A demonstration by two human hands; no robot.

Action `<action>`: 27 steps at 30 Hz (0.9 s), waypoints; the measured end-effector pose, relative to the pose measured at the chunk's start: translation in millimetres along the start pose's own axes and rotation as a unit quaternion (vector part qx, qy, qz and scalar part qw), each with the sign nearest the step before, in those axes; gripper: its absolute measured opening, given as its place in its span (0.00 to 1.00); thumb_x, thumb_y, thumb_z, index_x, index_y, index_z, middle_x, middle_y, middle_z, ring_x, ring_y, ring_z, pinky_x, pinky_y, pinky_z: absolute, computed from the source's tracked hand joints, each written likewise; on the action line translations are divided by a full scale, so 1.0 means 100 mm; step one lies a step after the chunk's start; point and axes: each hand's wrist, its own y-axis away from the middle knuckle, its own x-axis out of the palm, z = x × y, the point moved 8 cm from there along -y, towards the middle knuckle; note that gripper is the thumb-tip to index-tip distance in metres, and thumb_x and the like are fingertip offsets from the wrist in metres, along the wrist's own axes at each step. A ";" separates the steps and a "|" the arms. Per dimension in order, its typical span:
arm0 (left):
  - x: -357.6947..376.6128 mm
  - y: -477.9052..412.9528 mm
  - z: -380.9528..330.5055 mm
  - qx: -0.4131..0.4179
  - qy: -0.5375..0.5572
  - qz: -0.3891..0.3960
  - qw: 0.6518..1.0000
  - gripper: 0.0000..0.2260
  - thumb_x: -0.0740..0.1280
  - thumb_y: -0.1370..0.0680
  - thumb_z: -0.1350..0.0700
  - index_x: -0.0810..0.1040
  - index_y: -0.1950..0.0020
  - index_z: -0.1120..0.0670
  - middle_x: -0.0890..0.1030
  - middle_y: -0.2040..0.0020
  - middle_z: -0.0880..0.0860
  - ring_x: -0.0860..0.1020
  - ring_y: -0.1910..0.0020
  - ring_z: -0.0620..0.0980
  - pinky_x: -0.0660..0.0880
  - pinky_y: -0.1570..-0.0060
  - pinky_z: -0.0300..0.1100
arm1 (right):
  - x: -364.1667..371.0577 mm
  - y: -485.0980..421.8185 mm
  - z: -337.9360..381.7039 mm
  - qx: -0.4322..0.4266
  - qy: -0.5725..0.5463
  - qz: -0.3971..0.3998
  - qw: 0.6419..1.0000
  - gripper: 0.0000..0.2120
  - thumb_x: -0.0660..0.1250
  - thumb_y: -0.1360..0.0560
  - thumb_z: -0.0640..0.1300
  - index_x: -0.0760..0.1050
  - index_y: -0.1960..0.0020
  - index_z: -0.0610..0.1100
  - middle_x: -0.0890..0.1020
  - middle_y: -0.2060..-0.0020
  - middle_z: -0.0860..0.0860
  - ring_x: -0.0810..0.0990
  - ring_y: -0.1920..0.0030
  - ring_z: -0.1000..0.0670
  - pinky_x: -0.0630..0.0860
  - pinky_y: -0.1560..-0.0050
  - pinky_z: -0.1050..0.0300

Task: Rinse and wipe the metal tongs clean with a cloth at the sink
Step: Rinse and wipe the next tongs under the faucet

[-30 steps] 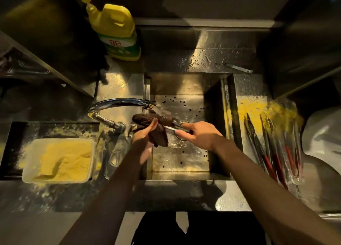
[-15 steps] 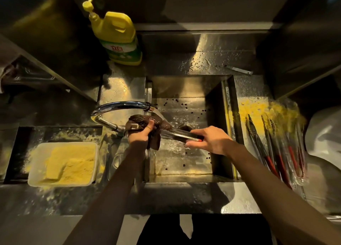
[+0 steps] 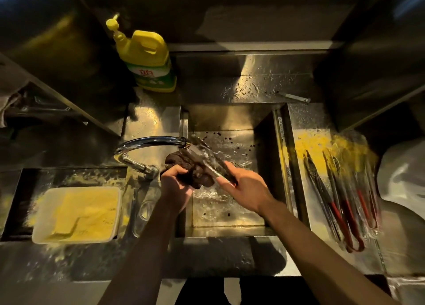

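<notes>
Both hands are busy over the sink (image 3: 230, 232). The right hand (image 3: 243, 187) is curled round the near end of the metal tongs (image 3: 207, 155), and the left hand (image 3: 176, 180) clutches a dark, bunched cloth (image 3: 187, 166) pressed against the left side of the tongs' arms. The tongs slant from near right up to far left, their far end right under the mouth of the faucet (image 3: 151, 141), where water runs over them and splashes into the basin.

By my reading, rinsing and wiping are both under way, somewhere mid-task: the metal is wet and the cloth is on it, but how clean it is cannot be told. Probably left: wiping the full length and setting the tongs aside. Right of the basin lie red-handled tongs (image 3: 340, 203) amid yellow powder.
</notes>
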 end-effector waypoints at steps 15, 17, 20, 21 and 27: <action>0.00 0.04 0.26 -0.046 -0.114 0.038 0.992 0.09 0.65 0.20 0.56 0.79 0.43 0.58 0.85 0.48 0.59 0.80 0.49 0.52 0.72 0.42 0.49 | 0.11 0.08 0.28 0.014 -0.081 0.083 0.993 0.32 0.56 0.20 0.66 0.60 0.21 0.53 0.77 0.63 0.59 0.77 0.58 0.60 0.72 0.53 0.59; -0.03 -0.01 0.24 -0.019 -0.213 0.007 0.977 0.12 0.68 0.24 0.46 0.79 0.44 0.50 0.85 0.60 0.50 0.80 0.57 0.45 0.74 0.50 0.40 | 0.13 0.08 0.29 0.009 -0.062 0.090 0.994 0.32 0.55 0.21 0.67 0.60 0.21 0.52 0.77 0.64 0.56 0.78 0.58 0.57 0.74 0.54 0.56; -0.15 -0.13 0.30 -0.015 -0.206 -0.057 0.977 0.17 0.64 0.21 0.43 0.78 0.39 0.53 0.79 0.57 0.47 0.79 0.64 0.39 0.72 0.58 0.34 | 0.15 0.09 0.27 0.021 -0.111 0.090 0.989 0.32 0.55 0.21 0.67 0.63 0.22 0.52 0.82 0.61 0.51 0.80 0.59 0.56 0.77 0.54 0.55; -0.11 -0.18 0.36 -0.027 -0.161 -0.057 0.985 0.17 0.64 0.19 0.49 0.76 0.34 0.56 0.79 0.54 0.48 0.80 0.62 0.39 0.72 0.56 0.32 | 0.15 0.08 0.26 0.023 -0.117 0.084 0.989 0.31 0.55 0.21 0.66 0.64 0.23 0.51 0.82 0.59 0.51 0.80 0.58 0.56 0.77 0.54 0.55; 0.13 -0.15 0.25 0.009 -0.082 -0.040 0.996 0.04 0.68 0.22 0.59 0.82 0.51 0.56 0.86 0.51 0.53 0.83 0.55 0.48 0.78 0.46 0.47 | 0.07 -0.02 0.16 0.016 -0.068 0.074 0.995 0.30 0.54 0.21 0.67 0.65 0.24 0.54 0.82 0.62 0.50 0.79 0.61 0.57 0.74 0.58 0.58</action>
